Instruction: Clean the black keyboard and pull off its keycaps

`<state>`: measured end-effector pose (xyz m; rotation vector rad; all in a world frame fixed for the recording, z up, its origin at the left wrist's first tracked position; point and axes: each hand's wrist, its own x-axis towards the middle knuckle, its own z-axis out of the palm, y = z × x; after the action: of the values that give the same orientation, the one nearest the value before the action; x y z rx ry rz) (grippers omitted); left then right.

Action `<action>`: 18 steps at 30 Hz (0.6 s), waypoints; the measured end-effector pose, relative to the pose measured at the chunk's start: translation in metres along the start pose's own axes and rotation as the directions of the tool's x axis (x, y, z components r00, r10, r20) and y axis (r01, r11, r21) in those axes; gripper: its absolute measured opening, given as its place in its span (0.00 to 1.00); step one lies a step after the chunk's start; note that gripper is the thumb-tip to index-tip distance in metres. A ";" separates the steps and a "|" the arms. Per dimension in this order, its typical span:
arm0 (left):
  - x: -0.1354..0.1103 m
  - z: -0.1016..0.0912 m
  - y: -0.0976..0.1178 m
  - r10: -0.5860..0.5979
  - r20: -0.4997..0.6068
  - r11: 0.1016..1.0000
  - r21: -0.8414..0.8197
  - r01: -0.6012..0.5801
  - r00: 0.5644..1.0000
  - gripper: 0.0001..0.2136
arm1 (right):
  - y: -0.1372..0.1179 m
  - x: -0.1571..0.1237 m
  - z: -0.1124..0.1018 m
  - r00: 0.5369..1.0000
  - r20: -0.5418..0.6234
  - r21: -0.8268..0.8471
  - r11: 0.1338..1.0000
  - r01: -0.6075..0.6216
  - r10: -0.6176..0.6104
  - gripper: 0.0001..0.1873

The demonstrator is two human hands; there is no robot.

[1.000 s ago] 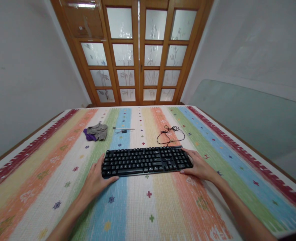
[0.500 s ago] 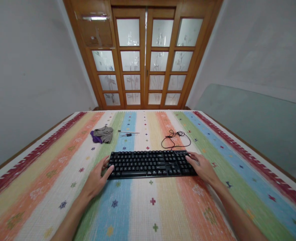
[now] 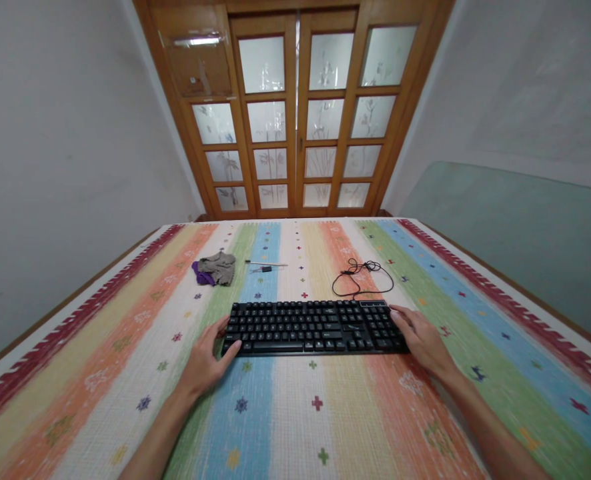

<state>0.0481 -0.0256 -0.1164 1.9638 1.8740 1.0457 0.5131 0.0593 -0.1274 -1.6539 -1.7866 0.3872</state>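
Observation:
A black full-size keyboard [image 3: 295, 328] lies flat on the striped tablecloth, its long front edge towards me. At its left end, my left hand [image 3: 208, 357] grips the short side, with the thumb over the front corner and the fingers along the outer edge. My right hand [image 3: 423, 340] holds the opposite end; its thumb rests at the side edge by the number pad, and the other fingers are partly hidden. From the keyboard's back edge a thin black cable [image 3: 363, 277] runs out in loose loops.
Left of centre, a crumpled grey and purple cloth [image 3: 218, 269] lies behind the keyboard. Beside it are a thin stick-like brush [image 3: 268, 263] and a small black object [image 3: 266, 269]. The striped tablecloth [image 3: 288, 413] reaches back towards wooden glass-paned doors [image 3: 298, 120]. A pale green panel [image 3: 520, 220] stands at right.
The view has turned slightly left, so everything sits further right in it. My right thumb has slid off the number pad keys to the keyboard's side edge. My left hand keeps its grip.

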 end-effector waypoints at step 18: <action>0.000 -0.002 -0.007 0.008 0.013 0.999 -0.040 -0.007 1.000 0.29 | 0.003 -0.002 -0.002 0.997 0.004 -0.001 0.997 0.076 -0.076 0.26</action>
<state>0.0409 -0.0254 -0.1193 1.9519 1.8257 1.0610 0.5165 0.0578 -0.1286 -1.5815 -1.8462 0.3555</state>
